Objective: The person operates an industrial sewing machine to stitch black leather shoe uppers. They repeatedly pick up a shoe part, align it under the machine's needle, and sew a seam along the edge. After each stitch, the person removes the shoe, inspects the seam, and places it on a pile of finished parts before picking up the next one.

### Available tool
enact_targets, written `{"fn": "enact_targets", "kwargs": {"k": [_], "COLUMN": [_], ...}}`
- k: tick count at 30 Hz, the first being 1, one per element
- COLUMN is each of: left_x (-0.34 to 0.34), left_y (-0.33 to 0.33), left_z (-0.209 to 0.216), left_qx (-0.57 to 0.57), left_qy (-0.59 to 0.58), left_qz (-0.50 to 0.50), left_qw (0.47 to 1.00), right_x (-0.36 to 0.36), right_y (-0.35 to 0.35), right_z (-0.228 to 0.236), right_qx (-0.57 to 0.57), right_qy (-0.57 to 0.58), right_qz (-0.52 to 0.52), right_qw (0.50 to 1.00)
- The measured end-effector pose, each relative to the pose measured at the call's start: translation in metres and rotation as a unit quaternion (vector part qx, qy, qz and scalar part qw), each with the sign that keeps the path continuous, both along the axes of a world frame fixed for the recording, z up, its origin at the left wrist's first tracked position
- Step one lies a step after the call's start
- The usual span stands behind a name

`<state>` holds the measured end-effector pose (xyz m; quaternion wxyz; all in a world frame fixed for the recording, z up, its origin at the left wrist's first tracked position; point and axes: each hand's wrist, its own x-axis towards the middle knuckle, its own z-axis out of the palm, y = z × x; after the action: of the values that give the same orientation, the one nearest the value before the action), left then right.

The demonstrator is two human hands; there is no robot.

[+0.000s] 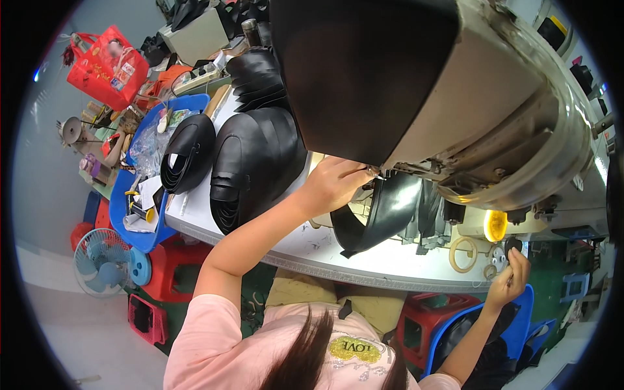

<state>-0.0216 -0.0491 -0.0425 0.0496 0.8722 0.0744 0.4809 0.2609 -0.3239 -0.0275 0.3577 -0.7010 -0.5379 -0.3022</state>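
White-topped, the bench [416, 268] sweeps across the middle, its front edge bowed by the lens. Over its far side looms a sewing machine [429, 123], pale bodied, with a broad dark panel facing the person. To the left stands a large stack of black leather-like pieces [250, 162], overlapping one another, their rounded, slotted ends toward the front edge; a smaller stack [190, 146] sits just beside it, farther left, next to a blue tray [116, 207] of odds and ends.

One curved black piece [387, 218] is on the bench beneath the machine head. Its long axis slants from a near-left corner, close to the front edge, up to the far right; a narrower arm bends back on the left, so the piece forms an open loop.

The left hand [333, 186] reaches in over this loop's far left, fingers bunched together and pinching a small metal tool [381, 176]; whether they touch the leather I cannot tell. Well apart on the right, the right hand [510, 281] points away from the body, thumb and fingers closed on a small dark disc [513, 245], near a tan ring [463, 254].
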Motion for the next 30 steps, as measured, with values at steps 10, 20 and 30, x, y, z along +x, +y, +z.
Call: {"fn": "enact_targets", "kwargs": {"k": [10,20,30], "left_x": [-0.005,-0.008,-0.003], "left_y": [-0.014,-0.010,-0.006], "left_z": [0.010,0.009,0.009], "left_qx": [0.026,0.028,0.038], "left_qy": [-0.013,0.001,-0.039], "left_qz": [-0.012,-0.009,-0.018], "left_qw": [1.000,1.000,0.998], "right_x": [0.123,0.276,0.242], "right_y": [-0.044,-0.085,-0.067], "right_z": [0.034,0.151,0.118], "right_qx": [0.257,0.230,0.279], "right_qy": [0.050,0.223,0.175], "right_qz": [-0.137,-0.228,-0.228], "right_qw": [0.955,0.920,0.916]}}
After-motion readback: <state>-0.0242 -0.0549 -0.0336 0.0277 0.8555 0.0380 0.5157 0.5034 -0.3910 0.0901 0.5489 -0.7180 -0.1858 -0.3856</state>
